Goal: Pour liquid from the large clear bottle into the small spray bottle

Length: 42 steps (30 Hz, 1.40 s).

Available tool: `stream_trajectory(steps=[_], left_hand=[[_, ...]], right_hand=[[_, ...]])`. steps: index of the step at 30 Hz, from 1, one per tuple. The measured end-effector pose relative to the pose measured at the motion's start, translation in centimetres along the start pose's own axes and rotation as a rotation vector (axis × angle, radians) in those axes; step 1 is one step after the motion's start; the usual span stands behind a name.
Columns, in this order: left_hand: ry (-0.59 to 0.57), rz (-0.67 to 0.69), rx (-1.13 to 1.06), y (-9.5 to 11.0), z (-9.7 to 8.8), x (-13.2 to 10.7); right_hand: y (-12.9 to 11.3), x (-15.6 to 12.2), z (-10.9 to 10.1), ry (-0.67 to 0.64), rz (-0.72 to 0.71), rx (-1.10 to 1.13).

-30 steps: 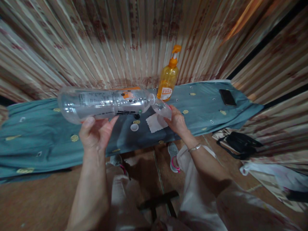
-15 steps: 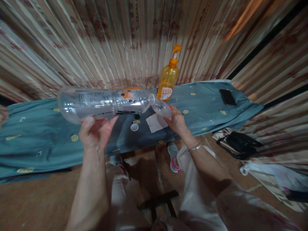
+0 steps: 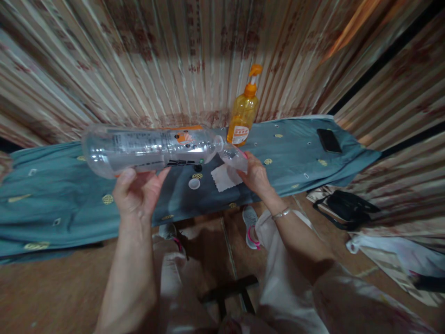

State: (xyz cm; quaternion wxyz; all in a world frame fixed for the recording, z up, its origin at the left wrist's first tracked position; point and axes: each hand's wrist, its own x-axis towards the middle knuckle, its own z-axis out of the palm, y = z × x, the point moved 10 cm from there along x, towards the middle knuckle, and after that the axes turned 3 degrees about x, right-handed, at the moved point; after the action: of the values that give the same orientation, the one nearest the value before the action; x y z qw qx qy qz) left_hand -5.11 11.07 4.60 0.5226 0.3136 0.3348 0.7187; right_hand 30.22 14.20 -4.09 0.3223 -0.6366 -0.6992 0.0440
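Note:
My left hand (image 3: 139, 192) grips a large clear plastic bottle (image 3: 149, 148), held on its side above the table with its open mouth pointing right. Some water lies inside it. The mouth meets a small clear cup (image 3: 236, 158) that my right hand (image 3: 257, 177) holds tilted towards it. Below them on the blue cloth lie a white bottle cap (image 3: 193, 184) and a white square napkin (image 3: 225, 177). A silver bracelet circles my right wrist.
An orange pump bottle (image 3: 243, 113) stands at the back of the blue-clothed table (image 3: 52, 195), against striped curtains. A black phone (image 3: 328, 140) lies at the table's right end. A black bag (image 3: 346, 206) and white bags sit on the floor to the right.
Almost nothing moved. The bottle's base end has drifted very slightly left and up; both hands keep their grip.

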Motion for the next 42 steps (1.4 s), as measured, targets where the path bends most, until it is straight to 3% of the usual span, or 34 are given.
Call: stream_trajectory(steps=[42], left_hand=[[0.001, 0.014, -0.003, 0.27, 0.17, -0.16]], right_hand=[[0.23, -0.18, 0.12, 0.033, -0.034, -0.001]])
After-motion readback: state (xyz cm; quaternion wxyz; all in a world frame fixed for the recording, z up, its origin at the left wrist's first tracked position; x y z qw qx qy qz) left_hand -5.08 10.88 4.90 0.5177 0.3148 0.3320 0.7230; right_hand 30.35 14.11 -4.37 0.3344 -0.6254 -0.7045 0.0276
